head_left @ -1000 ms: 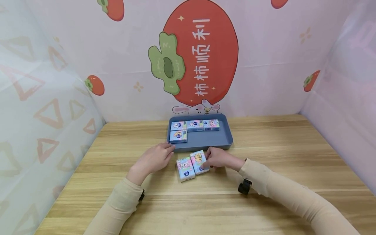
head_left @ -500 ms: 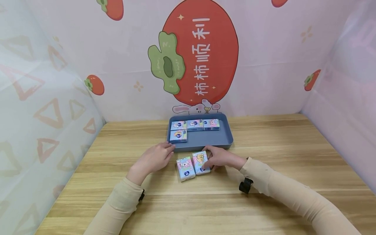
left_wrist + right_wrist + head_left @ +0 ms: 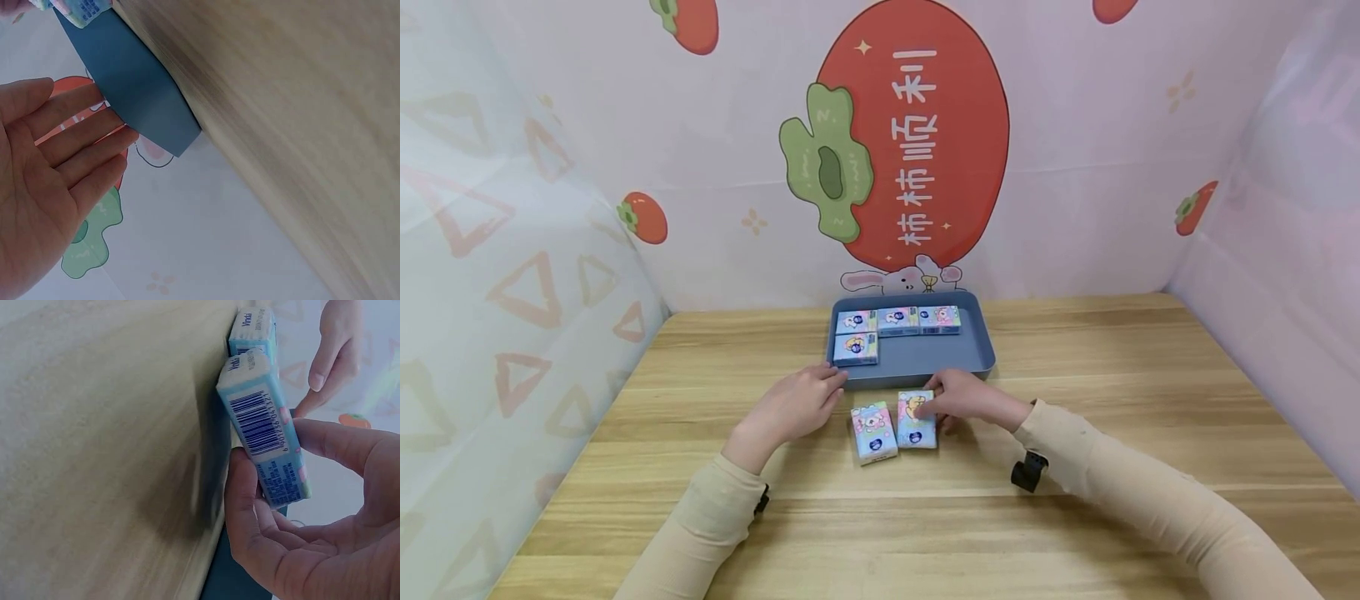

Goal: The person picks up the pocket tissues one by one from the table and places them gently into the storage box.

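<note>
- Held item: small rectangular blue-and-pink film-wrapped pack with a yellow character (image 3: pixel 914 429). It's outside and in front of the shallow rectangular blue-grey tray (image 3: pixel 932 358), over the pale wood-grain worktop (image 3: pixel 865 533).
- Right wrist view: barcode side faces the camera, pack tilted, shadow on the wood. Looks at least partly off the surface; can't tell the exact clearance.
- Handling, my read: probably tissues, so light and soft, gives under pressure. Film likely a bit slick. Won't break, but a hard squeeze would dent or crumple it.
- Where to hold: across the thickness, around mid-length on a long side, light pinch. Grab the body, not just loose film.
- Right hand (image 3: pixel 962 400): pinching that pack, thumb over the printed top, fingers under the barcode-side edge. Spread only about as wide as the pack is thick.
- Left hand (image 3: pixel 793 406): fingers extended, gripping nothing. Fingertips rest against the tray's front left corner.
- Neighbour: matching blue-and-pink film-wrapped pack with a white character (image 3: pixel 874 433), flat on the worktop, just left of the held one. Can't tell if they touch at the near end.
- In the tray: four similar film-wrapped packs (image 3: pixel 856 348) lying flat, three across the far row, one in front at left.
</note>
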Demonstrator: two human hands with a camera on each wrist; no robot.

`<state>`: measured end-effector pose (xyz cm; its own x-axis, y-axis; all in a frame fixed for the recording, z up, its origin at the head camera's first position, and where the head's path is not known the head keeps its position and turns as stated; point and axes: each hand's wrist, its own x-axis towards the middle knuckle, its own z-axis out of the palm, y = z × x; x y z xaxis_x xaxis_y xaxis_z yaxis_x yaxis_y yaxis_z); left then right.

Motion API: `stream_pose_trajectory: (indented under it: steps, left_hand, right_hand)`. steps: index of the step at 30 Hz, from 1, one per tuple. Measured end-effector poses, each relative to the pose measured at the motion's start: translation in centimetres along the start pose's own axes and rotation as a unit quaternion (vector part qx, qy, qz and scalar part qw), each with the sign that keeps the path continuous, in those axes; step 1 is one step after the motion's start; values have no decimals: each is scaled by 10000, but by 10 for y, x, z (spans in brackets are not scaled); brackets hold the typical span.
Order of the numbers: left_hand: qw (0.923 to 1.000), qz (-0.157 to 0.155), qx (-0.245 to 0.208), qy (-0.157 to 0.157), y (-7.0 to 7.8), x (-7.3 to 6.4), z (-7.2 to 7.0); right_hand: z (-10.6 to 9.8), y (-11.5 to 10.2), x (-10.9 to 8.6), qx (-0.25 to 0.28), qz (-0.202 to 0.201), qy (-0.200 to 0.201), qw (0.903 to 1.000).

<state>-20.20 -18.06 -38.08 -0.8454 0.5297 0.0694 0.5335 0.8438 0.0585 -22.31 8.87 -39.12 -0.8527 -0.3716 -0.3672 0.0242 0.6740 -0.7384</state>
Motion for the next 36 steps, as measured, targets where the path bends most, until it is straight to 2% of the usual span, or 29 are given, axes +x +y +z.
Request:
stream_pose_trajectory:
  steps: [5, 11, 20, 36]
  left_hand:
    - [10000, 8, -29, 7, 1, 0, -1]
    - [10000, -12, -53, 19, 2, 1, -2]
    - [10000, -10, -34, 3, 3, 1, -4]
    - [10000, -51, -47, -54, 1, 1, -2]
  right_hand:
    - [-5, -3, 0, -157, -121, -126, 9997]
    - [-13, -5, 1, -319, -128, -66, 9994]
    - [-20, -7, 1, -131, -119, -185, 9997]
    - [-36, -13, 1, 154, 86, -42, 9998]
